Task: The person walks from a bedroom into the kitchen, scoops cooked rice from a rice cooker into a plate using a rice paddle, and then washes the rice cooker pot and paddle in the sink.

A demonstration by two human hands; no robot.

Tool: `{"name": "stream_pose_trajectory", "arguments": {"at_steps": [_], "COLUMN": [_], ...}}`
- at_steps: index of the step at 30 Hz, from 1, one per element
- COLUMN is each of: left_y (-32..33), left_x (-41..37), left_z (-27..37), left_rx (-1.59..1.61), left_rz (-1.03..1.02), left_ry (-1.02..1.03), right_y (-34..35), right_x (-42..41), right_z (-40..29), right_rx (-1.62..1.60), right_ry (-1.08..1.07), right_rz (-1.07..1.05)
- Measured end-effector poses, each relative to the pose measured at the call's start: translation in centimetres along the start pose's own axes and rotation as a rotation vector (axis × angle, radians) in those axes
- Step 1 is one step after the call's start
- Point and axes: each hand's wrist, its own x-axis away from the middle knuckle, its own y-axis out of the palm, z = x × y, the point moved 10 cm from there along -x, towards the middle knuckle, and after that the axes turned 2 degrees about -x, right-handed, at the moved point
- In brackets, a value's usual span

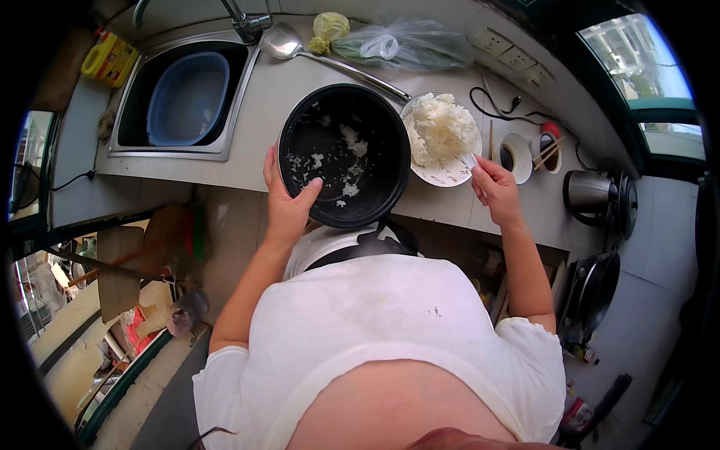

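Observation:
My left hand (289,202) grips the near-left rim of a black rice cooker inner pot (320,129), its thumb inside the edge. The pot is tilted toward me, and some cooked rice clings to its bottom. To its right, a white patterned plate (436,175) holds a large mound of cooked rice (444,126). My right hand (495,188) pinches the pale handle of a rice paddle (468,161) at the plate's near-right edge. The paddle's head is hidden by the rice.
Behind the pot lies a long metal ladle (349,67), near a plastic bag (405,48) and a cabbage (331,26). The sink (239,107) at left holds a blue basin (188,98). At right stand a bowl of dark liquid (523,160), chopsticks (547,152), a power cord (495,111) and a kettle (588,191).

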Motion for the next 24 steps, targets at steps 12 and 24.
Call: {"name": "stream_pose_trajectory", "arguments": {"at_steps": [12, 24], "left_y": [0.0, -0.3], "left_x": [-0.1, 0.0], "left_z": [-2.1, -2.9], "left_rx": [0.040, 0.122], "left_rz": [0.019, 0.025], "left_ry": [-0.024, -0.059], "right_y": [-0.2, 1.8], "right_x": [-1.8, 3.3], "right_z": [-2.2, -7.2], "right_rx": [1.543, 1.656], "right_ry": [-0.547, -0.547], "right_rz": [0.427, 0.262]}}
